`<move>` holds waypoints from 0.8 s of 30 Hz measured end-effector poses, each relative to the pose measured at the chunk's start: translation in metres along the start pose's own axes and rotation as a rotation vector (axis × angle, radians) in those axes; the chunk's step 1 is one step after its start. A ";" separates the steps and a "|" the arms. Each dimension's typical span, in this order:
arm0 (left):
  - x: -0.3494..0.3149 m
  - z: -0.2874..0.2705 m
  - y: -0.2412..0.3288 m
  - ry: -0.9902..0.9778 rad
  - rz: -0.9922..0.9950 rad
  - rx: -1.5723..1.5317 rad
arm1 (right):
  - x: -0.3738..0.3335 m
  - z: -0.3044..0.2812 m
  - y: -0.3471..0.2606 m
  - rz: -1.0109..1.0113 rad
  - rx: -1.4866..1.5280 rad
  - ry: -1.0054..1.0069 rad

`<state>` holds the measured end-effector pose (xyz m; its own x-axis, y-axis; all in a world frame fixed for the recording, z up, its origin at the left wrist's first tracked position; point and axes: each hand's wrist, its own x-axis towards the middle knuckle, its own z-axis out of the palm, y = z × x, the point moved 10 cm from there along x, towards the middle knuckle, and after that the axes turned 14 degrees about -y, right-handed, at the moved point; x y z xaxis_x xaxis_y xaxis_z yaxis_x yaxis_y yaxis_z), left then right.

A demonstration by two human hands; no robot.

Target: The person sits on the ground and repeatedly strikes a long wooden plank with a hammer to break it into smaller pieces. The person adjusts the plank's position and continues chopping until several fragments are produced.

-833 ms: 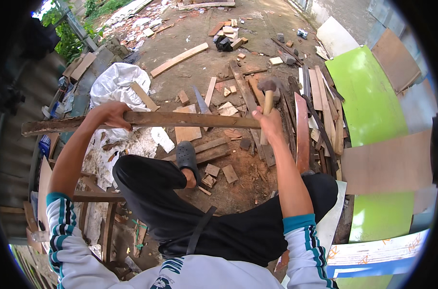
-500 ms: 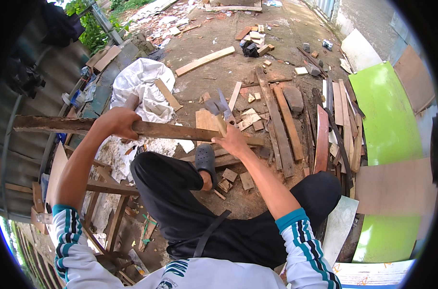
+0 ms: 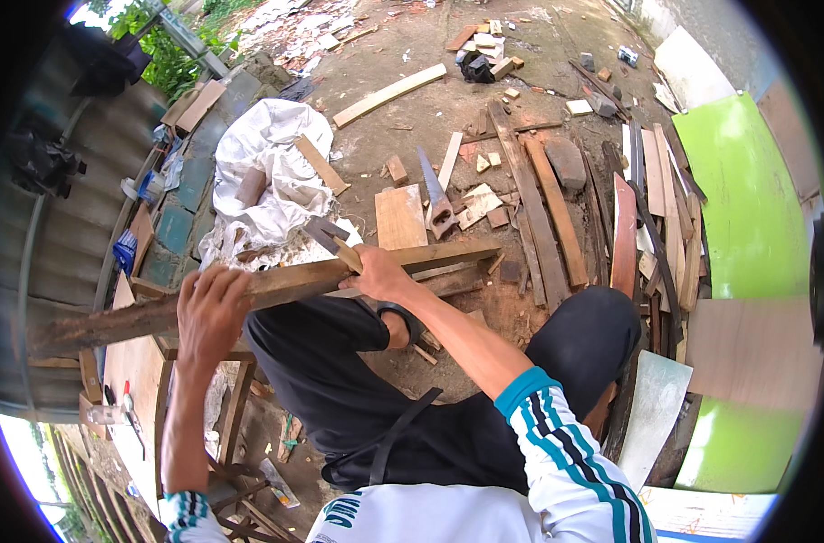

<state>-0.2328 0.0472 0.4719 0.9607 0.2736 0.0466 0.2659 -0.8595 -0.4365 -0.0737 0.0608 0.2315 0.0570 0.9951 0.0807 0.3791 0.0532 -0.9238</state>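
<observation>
A long, weathered wooden beam [image 3: 294, 282] lies slanted across in front of me, its near left end dark and rough. My left hand [image 3: 215, 312] is closed over its left part. My right hand [image 3: 378, 273] grips a claw hammer [image 3: 326, 235] by its light wooden handle, close above the beam; its fingers overlap the beam's edge. The hammer's metal head points left, over the beam's far side. Below the left part of the beam stands a wooden frame [image 3: 235, 407], partly hidden by my arm and leg. Beyond the beam lies a handsaw [image 3: 437, 201], next to a light board [image 3: 400, 217].
A white sack [image 3: 276, 158] lies at the far left. Long planks [image 3: 521, 199] and wood offcuts cover the ground ahead and to the right. Green panels [image 3: 729, 190] line the right side; a corrugated metal wall [image 3: 77, 208] runs along the left. My bent knees flank the work.
The beam's left end has swung down toward me, and my left hand has come nearer with it. My right hand has carried the hammer leftward, uncovering the handsaw.
</observation>
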 end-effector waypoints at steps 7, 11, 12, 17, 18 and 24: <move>-0.222 0.114 0.004 1.048 -1.027 -0.818 | -0.007 0.019 -0.008 -0.006 0.113 -0.048; -0.145 0.151 0.006 1.145 -0.950 -1.403 | -0.024 0.008 0.000 -0.004 0.128 -0.019; -0.133 0.156 0.001 1.159 -0.872 -1.515 | -0.028 0.005 -0.001 0.008 0.130 -0.016; -0.081 0.163 -0.017 1.418 -0.895 -1.795 | -0.044 -0.018 -0.021 -0.001 0.037 0.053; -0.077 0.165 -0.030 1.361 -0.805 -1.798 | -0.048 -0.025 -0.026 -0.035 0.002 0.113; -0.010 0.147 -0.065 1.284 -0.681 -1.831 | -0.126 -0.098 0.025 0.644 0.135 0.359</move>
<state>-0.2711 0.1640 0.3676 0.0826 0.8971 0.4341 -0.4809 -0.3456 0.8058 0.0191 -0.0715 0.2345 0.5355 0.7460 -0.3958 0.0533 -0.4976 -0.8658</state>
